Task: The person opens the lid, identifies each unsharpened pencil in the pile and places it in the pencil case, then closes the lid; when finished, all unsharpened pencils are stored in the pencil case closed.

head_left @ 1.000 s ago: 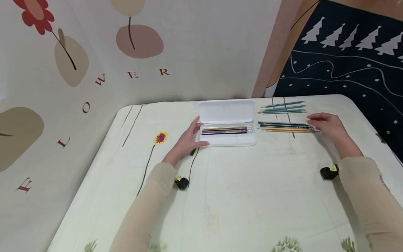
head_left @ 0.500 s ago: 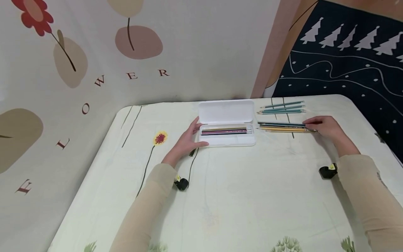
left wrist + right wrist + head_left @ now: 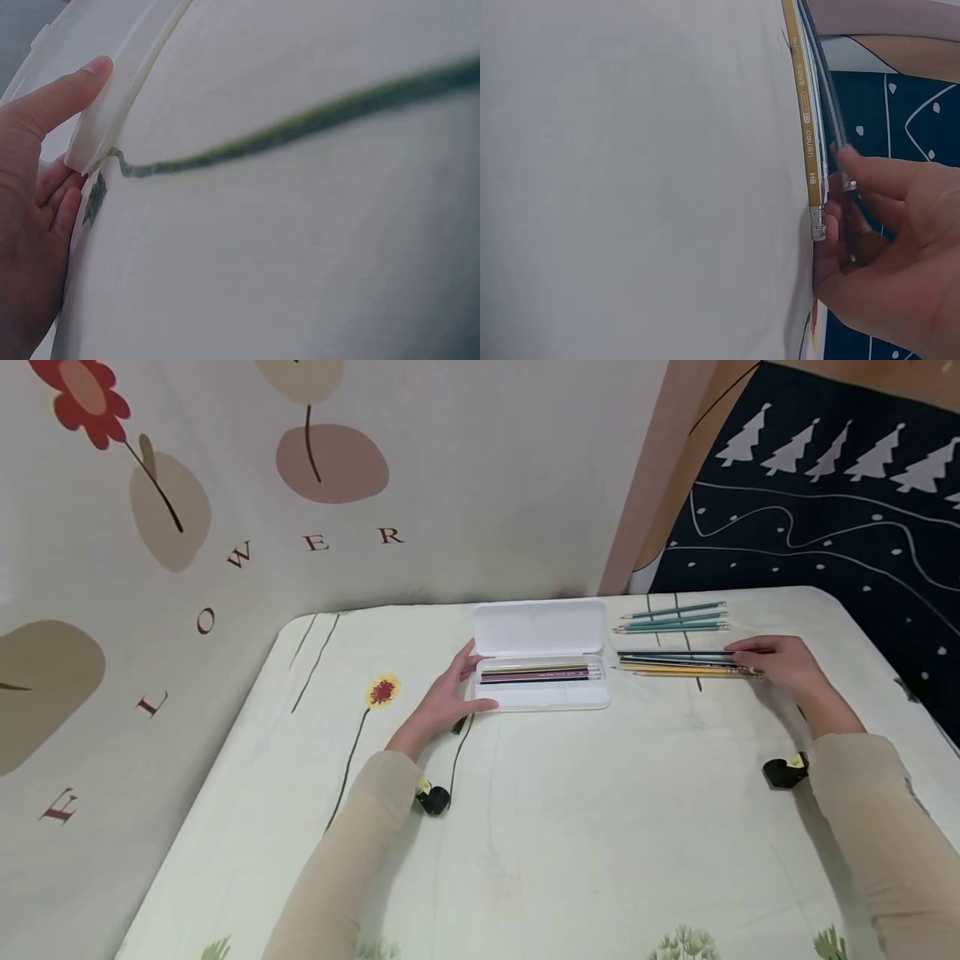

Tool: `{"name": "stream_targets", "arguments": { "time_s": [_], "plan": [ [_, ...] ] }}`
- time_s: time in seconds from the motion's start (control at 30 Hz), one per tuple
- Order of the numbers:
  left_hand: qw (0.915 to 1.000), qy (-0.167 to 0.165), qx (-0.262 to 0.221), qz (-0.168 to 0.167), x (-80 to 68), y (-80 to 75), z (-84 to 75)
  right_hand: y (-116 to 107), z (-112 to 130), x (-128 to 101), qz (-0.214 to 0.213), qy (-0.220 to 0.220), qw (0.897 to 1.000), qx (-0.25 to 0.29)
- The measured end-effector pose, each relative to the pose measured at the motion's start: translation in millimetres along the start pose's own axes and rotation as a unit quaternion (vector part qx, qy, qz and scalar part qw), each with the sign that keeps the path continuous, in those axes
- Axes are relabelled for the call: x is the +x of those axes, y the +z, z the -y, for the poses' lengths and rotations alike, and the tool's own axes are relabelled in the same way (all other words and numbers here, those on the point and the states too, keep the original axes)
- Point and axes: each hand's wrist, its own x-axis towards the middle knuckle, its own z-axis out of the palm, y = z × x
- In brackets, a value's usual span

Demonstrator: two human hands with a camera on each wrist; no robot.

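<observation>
A white plastic pencil case (image 3: 543, 697) lies with its lid (image 3: 538, 628) raised at the back of the table. Several pencils (image 3: 536, 675) rest in its tray. My left hand (image 3: 442, 695) grips the case's left end; in the left wrist view the thumb (image 3: 71, 94) lies over the rim and the other fingers sit at the outer end. On the right, my right hand (image 3: 783, 667) pinches a dark pencil (image 3: 827, 75) near its eraser end, slightly apart from its bundle. Beside it lie yellow pencils (image 3: 808, 127) and other dark ones, partly hidden by the fingers.
Several teal pencils (image 3: 675, 623) lie behind the bundle, right of the lid. A flower-printed cloth (image 3: 585, 827) covers the table. A patterned curtain (image 3: 487, 485) hangs behind, and a dark tree-printed cloth (image 3: 817, 527) is at the right.
My right hand has come to the back of the bundle and taken hold of a dark pencil, which has shifted slightly right. The left hand and the case have stayed in place.
</observation>
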Motion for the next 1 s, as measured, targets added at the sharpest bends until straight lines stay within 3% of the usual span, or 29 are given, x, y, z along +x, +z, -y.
{"name": "stream_targets", "arguments": {
  "time_s": [0.23,0.43,0.73,1.0],
  "plan": [
    [1.0000,0.000,-0.002,-0.002,-0.5,1.2,0.6,-4,-1,-6,-0.053,-0.024,0.996,0.074],
    [1.0000,0.002,-0.003,-0.007,0.9,1.4,2.3,-6,-5,0,-0.096,-0.034,0.974,0.204],
    [1.0000,0.004,-0.004,-0.002,1.1,1.1,3.2,-11,14,-10,-0.102,-0.039,0.953,0.282],
    [1.0000,0.003,-0.003,-0.003,1.9,1.2,2.9,-10,31,-22,-0.081,-0.050,0.935,0.340]
  ]
}}
